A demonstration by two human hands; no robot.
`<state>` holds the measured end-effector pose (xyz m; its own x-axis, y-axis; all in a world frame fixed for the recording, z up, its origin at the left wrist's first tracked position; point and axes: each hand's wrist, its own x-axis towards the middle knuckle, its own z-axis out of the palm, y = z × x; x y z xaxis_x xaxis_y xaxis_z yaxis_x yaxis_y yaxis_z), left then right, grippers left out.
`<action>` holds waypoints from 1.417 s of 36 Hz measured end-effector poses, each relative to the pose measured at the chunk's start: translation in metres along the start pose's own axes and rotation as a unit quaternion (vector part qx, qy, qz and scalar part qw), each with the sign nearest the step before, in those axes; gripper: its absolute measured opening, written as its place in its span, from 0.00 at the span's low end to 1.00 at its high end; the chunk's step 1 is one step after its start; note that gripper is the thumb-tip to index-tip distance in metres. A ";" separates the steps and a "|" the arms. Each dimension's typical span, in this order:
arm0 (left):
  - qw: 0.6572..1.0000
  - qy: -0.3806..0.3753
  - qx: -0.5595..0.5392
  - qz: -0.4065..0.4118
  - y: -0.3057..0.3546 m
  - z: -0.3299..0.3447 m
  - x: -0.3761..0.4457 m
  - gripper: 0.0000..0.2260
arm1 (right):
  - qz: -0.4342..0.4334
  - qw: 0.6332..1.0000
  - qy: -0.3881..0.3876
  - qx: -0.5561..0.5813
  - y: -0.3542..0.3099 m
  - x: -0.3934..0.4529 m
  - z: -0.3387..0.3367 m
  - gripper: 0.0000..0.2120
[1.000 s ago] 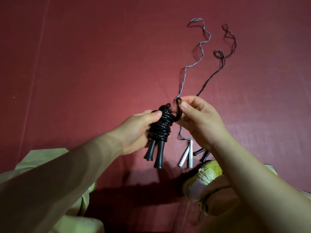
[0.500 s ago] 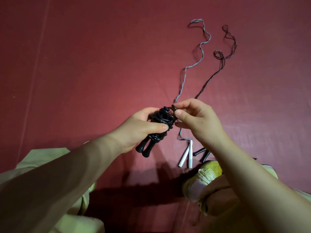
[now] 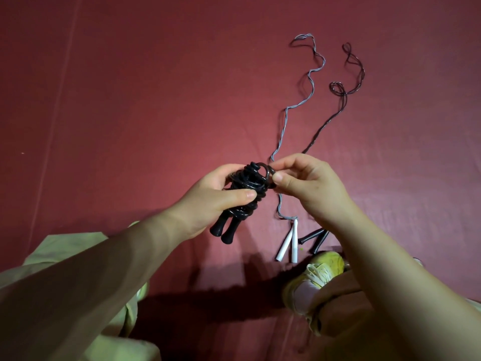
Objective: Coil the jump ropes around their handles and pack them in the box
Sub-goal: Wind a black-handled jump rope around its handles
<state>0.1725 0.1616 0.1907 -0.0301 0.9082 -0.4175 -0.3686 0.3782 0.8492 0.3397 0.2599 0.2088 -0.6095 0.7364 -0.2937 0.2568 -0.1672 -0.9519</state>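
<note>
Here the left hand (image 3: 208, 201) grips the black jump rope (image 3: 247, 188), its glossy cord coiled thickly around two smooth, bulb-ended handles. The bundle is held above the red mat (image 3: 130, 113), long axis tilted, handle ends pointing down and to the left (toward the person). The right hand (image 3: 309, 188) pinches the cord's loose loop (image 3: 266, 173) at the bundle's upper end. On the mat beyond lie a thin grey rope (image 3: 308, 82) with white tubular handles (image 3: 289, 242) and a dark rope (image 3: 338, 110) with black handles (image 3: 316, 238), both wavy and uncoiled.
</note>
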 end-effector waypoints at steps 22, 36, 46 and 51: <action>0.995 -0.089 0.044 -0.020 -0.005 0.003 -0.006 0.19 | 0.003 0.997 0.028 0.070 0.003 -0.004 0.012 0.08; 0.995 -0.067 -0.036 -0.063 0.001 0.000 -0.004 0.19 | 0.026 0.996 0.013 0.086 0.002 -0.005 0.012 0.14; 0.992 -0.078 -0.033 -0.096 -0.003 0.004 -0.008 0.18 | 0.034 0.995 0.037 0.087 0.004 -0.007 0.019 0.11; 0.990 -0.086 -0.037 -0.102 -0.001 0.006 -0.009 0.19 | 0.039 0.994 0.041 0.096 0.004 -0.007 0.020 0.12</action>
<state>0.1786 0.1541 0.1951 0.2078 0.8336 -0.5119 -0.4186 0.5487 0.7237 0.3300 0.2414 0.2051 -0.5276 0.7661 -0.3671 0.1481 -0.3425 -0.9278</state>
